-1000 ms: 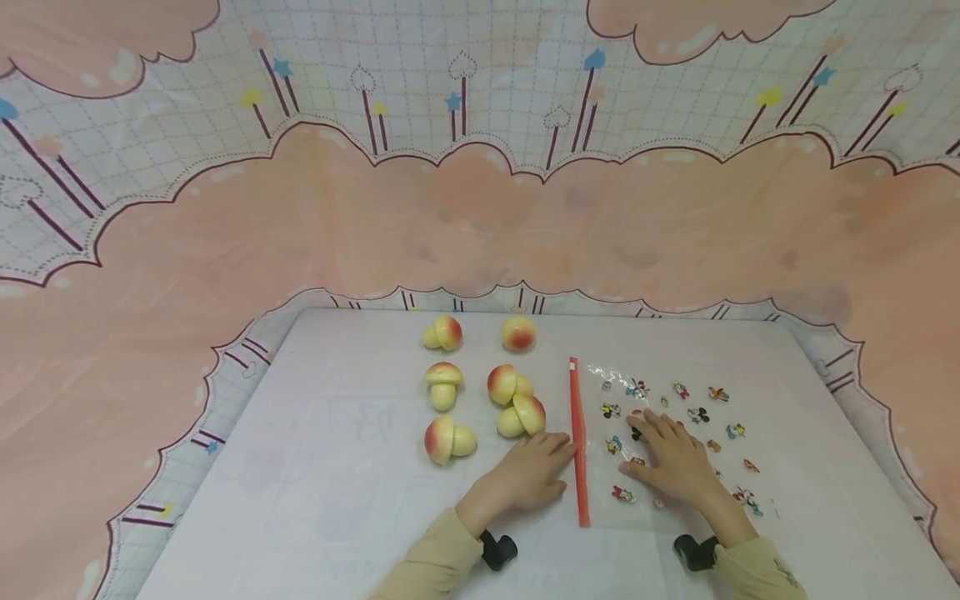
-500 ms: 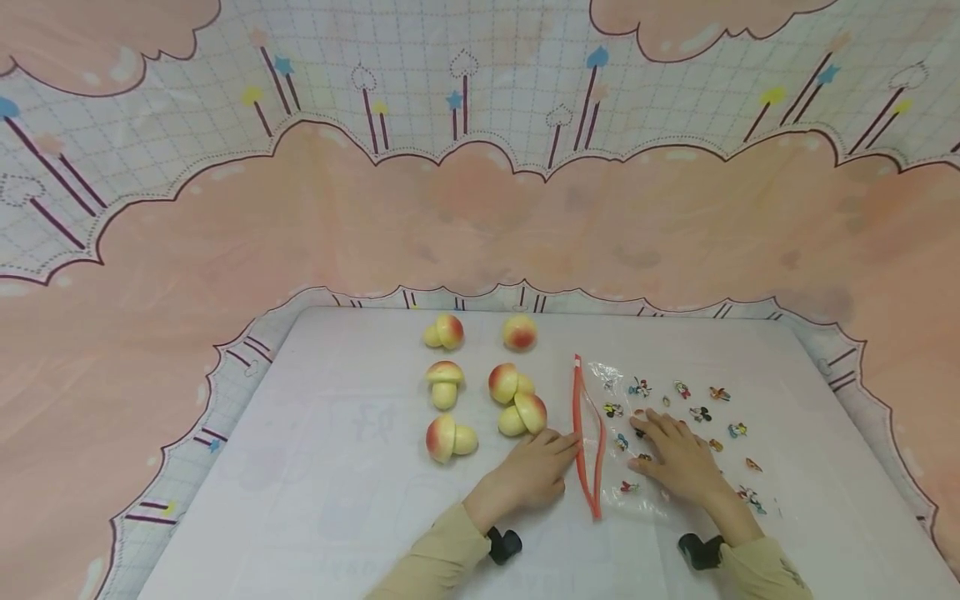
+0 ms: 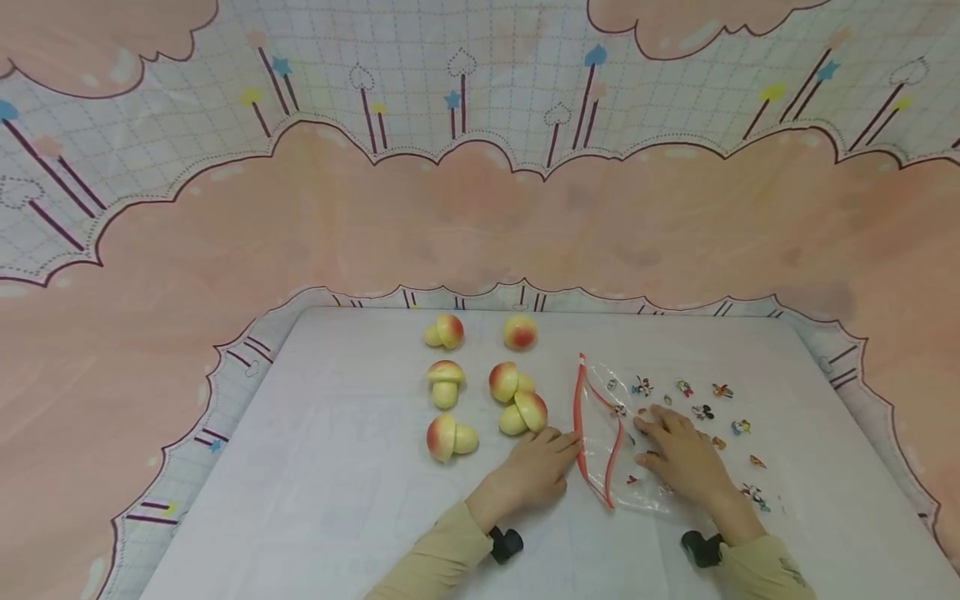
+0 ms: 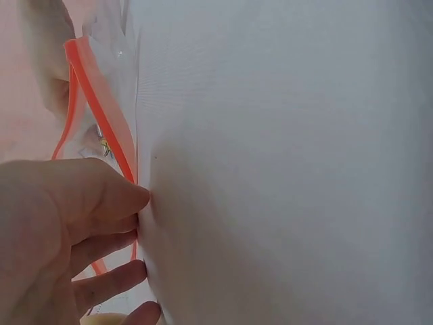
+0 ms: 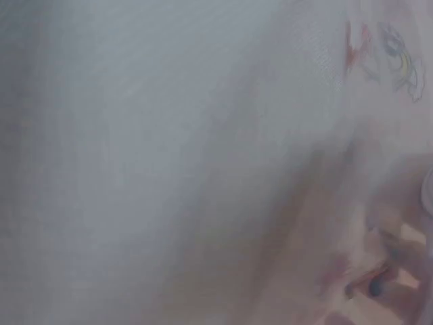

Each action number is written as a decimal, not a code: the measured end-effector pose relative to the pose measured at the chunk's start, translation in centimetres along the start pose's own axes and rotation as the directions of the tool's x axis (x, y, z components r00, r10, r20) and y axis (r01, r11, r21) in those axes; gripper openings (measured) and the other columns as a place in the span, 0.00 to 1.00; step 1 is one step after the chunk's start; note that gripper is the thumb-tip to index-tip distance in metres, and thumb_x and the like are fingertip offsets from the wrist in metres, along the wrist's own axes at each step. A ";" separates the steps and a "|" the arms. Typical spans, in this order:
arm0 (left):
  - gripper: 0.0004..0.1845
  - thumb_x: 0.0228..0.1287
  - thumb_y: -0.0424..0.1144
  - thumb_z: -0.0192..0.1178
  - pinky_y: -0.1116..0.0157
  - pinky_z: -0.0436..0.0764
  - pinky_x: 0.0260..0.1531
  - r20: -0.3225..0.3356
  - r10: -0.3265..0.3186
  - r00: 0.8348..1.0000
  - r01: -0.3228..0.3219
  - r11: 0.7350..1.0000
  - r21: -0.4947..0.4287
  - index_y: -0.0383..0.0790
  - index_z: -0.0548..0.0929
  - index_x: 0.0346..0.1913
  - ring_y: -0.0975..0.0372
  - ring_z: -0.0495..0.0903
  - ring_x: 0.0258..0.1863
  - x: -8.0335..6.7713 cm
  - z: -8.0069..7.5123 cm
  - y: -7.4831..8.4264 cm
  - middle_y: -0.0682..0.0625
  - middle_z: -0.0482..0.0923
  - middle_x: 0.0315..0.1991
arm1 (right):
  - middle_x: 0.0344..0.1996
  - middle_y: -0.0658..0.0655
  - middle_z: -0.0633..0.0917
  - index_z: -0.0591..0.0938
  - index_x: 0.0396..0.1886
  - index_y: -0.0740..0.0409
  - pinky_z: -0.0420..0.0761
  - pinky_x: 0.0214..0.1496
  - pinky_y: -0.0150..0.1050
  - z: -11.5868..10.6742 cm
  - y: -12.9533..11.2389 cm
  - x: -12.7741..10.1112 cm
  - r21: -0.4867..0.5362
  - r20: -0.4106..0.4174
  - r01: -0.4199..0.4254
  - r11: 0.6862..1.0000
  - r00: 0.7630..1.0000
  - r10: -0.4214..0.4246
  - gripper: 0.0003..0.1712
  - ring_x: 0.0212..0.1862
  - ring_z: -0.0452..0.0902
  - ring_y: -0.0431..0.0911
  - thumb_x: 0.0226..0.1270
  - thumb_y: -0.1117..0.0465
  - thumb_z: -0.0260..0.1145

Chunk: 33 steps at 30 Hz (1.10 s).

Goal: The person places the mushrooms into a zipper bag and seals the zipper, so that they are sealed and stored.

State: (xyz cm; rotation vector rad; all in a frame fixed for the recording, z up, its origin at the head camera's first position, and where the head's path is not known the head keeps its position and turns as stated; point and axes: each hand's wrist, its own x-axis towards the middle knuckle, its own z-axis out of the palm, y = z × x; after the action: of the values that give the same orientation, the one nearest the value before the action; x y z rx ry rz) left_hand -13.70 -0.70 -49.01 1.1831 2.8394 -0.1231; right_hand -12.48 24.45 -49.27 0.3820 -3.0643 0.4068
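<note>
A clear plastic zip bag (image 3: 600,442) with red zip edges and small cartoon prints lies flat on the table, its mouth parted on the left side. My left hand (image 3: 528,471) rests at the mouth with extended fingertips pressing the lower red edge (image 4: 101,108). On the bag's upper film lies my right hand (image 3: 690,458), thumb and fingers spread apart. The film is creased near its fingertips. The right wrist view is blurred, with part of that hand (image 5: 399,203) at the right edge. Just beyond the left fingers sits a yellow and red toy mushroom (image 3: 528,412).
Several more toy mushrooms (image 3: 450,437) stand in two loose columns left of the bag, with a round red-topped one (image 3: 520,332) at the back. The white table (image 3: 337,467) meets a patterned cloth backdrop (image 3: 450,225). Black wrist devices (image 3: 506,546) sit below both hands.
The bag's upper red edge has slid right, away from the lower edge, so the mouth has widened. My right hand has shifted slightly right; the left stays nearly in place.
</note>
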 end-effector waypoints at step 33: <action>0.30 0.60 0.40 0.55 0.65 0.70 0.55 -0.044 -0.013 0.999 0.009 0.996 -0.084 0.54 0.69 0.68 0.65 0.67 0.63 -0.1 0.1 -0.1 0.60 0.68 0.68 | 0.24 0.59 0.78 0.78 0.47 0.75 0.65 0.21 0.39 -1.4 -4.4 2.7 0.072 0.232 -0.324 0.943 0.925 0.300 0.49 0.24 0.70 0.48 0.66 0.29 0.46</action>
State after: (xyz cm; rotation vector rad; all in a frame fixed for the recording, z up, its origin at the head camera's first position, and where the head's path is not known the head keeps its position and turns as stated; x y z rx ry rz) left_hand -13.72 -0.86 -49.12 1.1679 2.8580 0.0215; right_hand -14.03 20.04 -46.61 -0.0727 -3.3355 0.5814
